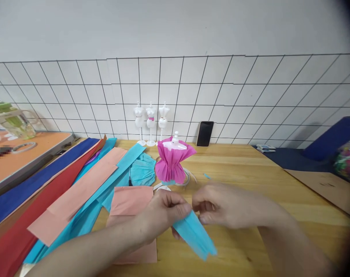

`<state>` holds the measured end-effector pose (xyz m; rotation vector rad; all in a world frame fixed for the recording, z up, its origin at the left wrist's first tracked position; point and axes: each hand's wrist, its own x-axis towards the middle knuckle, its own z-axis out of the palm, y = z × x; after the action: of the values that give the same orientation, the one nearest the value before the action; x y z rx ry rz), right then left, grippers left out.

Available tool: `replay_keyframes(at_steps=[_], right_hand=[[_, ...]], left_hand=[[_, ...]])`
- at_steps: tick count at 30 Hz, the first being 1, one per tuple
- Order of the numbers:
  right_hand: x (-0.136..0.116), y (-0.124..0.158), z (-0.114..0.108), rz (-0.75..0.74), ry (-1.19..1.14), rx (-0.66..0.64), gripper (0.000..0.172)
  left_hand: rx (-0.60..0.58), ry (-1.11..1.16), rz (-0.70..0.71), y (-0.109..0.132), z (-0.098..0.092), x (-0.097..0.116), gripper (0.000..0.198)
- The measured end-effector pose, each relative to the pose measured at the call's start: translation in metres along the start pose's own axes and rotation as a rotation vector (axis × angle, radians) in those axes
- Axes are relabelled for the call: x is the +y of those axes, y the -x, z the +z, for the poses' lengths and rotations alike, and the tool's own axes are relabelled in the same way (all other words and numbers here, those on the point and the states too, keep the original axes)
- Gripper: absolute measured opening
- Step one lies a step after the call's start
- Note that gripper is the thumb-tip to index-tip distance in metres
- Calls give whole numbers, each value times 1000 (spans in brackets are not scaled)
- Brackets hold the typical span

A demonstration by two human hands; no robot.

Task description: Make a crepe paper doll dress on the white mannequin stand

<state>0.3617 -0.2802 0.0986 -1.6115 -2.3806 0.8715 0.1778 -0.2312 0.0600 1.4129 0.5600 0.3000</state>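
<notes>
Left hand (pixel 163 213) pinches one blue paper (pixel 195 235) beside right hand (pixel 221 204) (hold unclear), above wooden table (pixel 232 163), gridded wall (pixel 221 92) and four mannequins (pixel 151 111) beyond.

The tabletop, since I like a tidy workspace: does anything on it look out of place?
A small light-blue scrap lies loose beyond the right hand, apart from the light-blue strips on the left. Nothing looks spilled.

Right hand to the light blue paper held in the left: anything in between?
Nothing visible. The right hand is right beside the light blue paper; blur hides whether they touch. The left hand covers only the paper's upper end, leaving the lower end exposed.
</notes>
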Motion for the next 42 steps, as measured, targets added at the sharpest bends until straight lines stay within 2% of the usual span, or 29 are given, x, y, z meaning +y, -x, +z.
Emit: replay_keyframes(at_steps=[2,5,7,11,13,16,19,22,26,33,38,42], right_hand=[[8,-3,-2,38,-131,-86,17],[14,-6,-3,113,-271,-59,26],[16,-8,-2,115,-272,-51,22],[16,-14,4,30,-302,-196,17],[16,-18,8,24,-278,-167,21],[17,-23,13,5,-166,-80,26],[21,-25,13,-14,-107,-50,26],[25,-24,11,-10,-84,15,24],[22,-21,8,11,-116,95,22],[14,-13,8,69,-354,170,14],[10,-12,9,45,-252,168,17],[8,-13,9,-21,-146,190,18]], left_hand=[[131,-10,79,-2,1,-3,39],[284,-121,169,-7,1,-11,41],[292,-169,181,-11,0,-17,42],[332,-99,186,-18,-2,-25,41],[356,-64,185,-21,-2,-30,43],[351,27,171,-25,-1,-39,47],[282,187,134,-26,2,-47,45],[244,225,142,-27,3,-49,43],[234,213,132,-25,1,-44,42],[204,245,137,-18,1,-30,36],[270,281,154,-17,2,-28,37],[254,291,156,-17,1,-29,37]])
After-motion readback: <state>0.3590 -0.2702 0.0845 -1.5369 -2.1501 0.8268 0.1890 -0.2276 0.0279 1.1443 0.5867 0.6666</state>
